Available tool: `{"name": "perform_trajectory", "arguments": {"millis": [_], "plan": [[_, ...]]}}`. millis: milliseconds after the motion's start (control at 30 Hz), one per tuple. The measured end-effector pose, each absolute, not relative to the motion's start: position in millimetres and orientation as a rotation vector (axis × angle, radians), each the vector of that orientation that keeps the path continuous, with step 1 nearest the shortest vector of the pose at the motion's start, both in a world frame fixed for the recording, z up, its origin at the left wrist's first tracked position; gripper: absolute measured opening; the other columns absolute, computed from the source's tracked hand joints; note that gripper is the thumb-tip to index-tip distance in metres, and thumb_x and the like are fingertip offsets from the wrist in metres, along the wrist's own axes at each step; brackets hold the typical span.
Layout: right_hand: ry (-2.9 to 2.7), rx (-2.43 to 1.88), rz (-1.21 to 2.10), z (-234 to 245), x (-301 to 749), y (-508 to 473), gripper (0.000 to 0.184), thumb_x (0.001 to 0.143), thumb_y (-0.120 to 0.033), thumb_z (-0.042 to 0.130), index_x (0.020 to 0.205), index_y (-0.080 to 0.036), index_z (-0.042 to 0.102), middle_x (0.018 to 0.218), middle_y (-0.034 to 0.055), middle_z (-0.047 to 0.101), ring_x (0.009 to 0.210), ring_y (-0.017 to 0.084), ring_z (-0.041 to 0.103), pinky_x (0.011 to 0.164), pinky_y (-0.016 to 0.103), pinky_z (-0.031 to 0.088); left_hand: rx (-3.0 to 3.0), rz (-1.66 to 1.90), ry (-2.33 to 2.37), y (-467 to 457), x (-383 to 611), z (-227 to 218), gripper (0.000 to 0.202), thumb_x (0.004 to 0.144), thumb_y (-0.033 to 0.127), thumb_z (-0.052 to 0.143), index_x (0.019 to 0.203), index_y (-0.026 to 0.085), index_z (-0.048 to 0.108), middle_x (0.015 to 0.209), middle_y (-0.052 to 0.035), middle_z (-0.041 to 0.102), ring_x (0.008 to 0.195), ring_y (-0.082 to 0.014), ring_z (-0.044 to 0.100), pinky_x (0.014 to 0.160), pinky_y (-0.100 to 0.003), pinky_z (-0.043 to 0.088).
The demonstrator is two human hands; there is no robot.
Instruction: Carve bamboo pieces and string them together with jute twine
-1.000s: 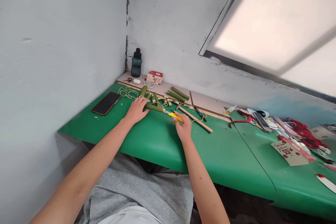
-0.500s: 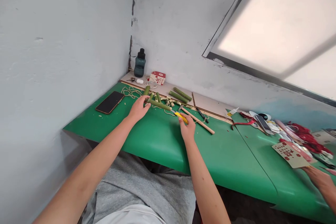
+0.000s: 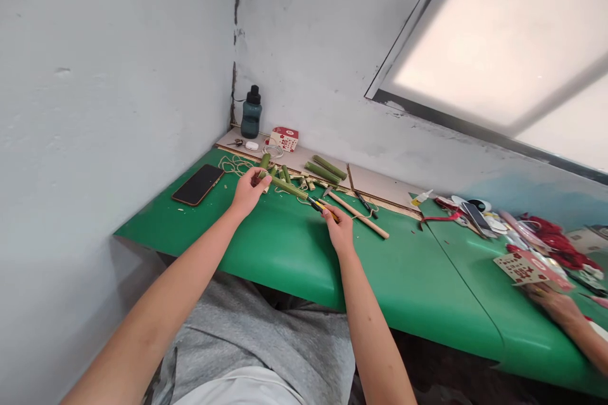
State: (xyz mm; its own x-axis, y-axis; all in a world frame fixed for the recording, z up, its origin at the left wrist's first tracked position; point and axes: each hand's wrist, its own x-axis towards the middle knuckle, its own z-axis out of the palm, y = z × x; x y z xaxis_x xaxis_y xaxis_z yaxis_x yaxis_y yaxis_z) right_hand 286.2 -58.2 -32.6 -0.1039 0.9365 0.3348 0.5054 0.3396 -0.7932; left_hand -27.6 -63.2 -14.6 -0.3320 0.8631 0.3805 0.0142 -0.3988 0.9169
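My left hand [image 3: 249, 193] is closed round one end of a green bamboo stick [image 3: 287, 187], which points to the right above the green table top. My right hand [image 3: 340, 228] grips a yellow and black utility knife [image 3: 315, 204], its tip at the stick's right end; whether the blade touches is too small to tell. Short cut bamboo pieces [image 3: 311, 184] lie just behind the stick. A hammer [image 3: 358, 214] with a wooden handle lies behind and right of my right hand, beside a black pen-like tool [image 3: 366, 204].
Along the back stand a dark water bottle [image 3: 251, 115] and a red-and-white box [image 3: 284, 138], with two thicker bamboo pieces [image 3: 325, 169] nearby. A phone [image 3: 198, 184] lies left, near tangled string [image 3: 236, 164]. At right, another person's hand [image 3: 553, 304] touches a patterned card box [image 3: 527, 267].
The knife has turned in my right hand, so its black side now shows. At right, the other person's hand has moved leftward under the card box. My left hand still holds the stick.
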Motion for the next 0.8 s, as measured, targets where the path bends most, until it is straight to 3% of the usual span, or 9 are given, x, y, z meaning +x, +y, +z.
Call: {"name": "perform_trajectory", "arguments": {"millis": [200,400,600,700,800], "plan": [[-1.791,-1.284,0.804,-38,286,-55,0.034,0.102,-0.040,0.066,0.128,-0.017,0.066,0.126,0.0090,0.069,0.106,0.022,0.071,0.090,0.042,0.063,1.049,1.877,1.089,-60,-28,-13,0.047,0.073,0.062,0.087,0.082,0.021,0.067,0.065,0.0023,0.052,0.057,-0.0119,0.048,0.053,-0.025,0.043],[-1.801,-1.326,0.882,-41,284,-56,0.036,0.102,-0.041,0.067,0.129,-0.018,0.066,0.130,0.0089,0.068,0.110,0.025,0.070,0.093,0.044,0.062,0.789,1.984,1.097,-53,-54,-12,0.062,0.074,0.082,0.072,0.075,0.024,0.050,0.060,0.0057,0.039,0.050,-0.0104,0.040,0.047,-0.025,0.035],[-1.788,-1.358,0.814,-40,282,-58,0.036,0.102,-0.041,0.067,0.129,-0.018,0.066,0.131,0.0089,0.068,0.111,0.025,0.070,0.094,0.045,0.062,1.038,1.951,1.195,-59,-47,-13,0.054,0.075,0.071,0.080,0.085,0.023,0.055,0.072,0.0036,0.050,0.060,-0.0118,0.048,0.055,-0.025,0.038],[-1.769,-1.375,0.766,-38,281,-60,0.035,0.102,-0.041,0.066,0.129,-0.018,0.066,0.130,0.0089,0.068,0.111,0.025,0.070,0.094,0.044,0.062,1.332,1.772,1.247,-68,-31,-15,0.046,0.073,0.058,0.087,0.089,0.023,0.062,0.075,0.0024,0.055,0.066,-0.0148,0.052,0.062,-0.028,0.040],[-1.732,-1.394,0.707,-36,281,-61,0.033,0.102,-0.042,0.066,0.126,-0.018,0.067,0.126,0.0083,0.069,0.106,0.023,0.070,0.091,0.042,0.062,1.640,1.493,1.253,-76,-17,-18,0.036,0.070,0.047,0.091,0.080,0.022,0.067,0.076,0.0003,0.059,0.070,-0.0179,0.053,0.066,-0.031,0.041]]}}
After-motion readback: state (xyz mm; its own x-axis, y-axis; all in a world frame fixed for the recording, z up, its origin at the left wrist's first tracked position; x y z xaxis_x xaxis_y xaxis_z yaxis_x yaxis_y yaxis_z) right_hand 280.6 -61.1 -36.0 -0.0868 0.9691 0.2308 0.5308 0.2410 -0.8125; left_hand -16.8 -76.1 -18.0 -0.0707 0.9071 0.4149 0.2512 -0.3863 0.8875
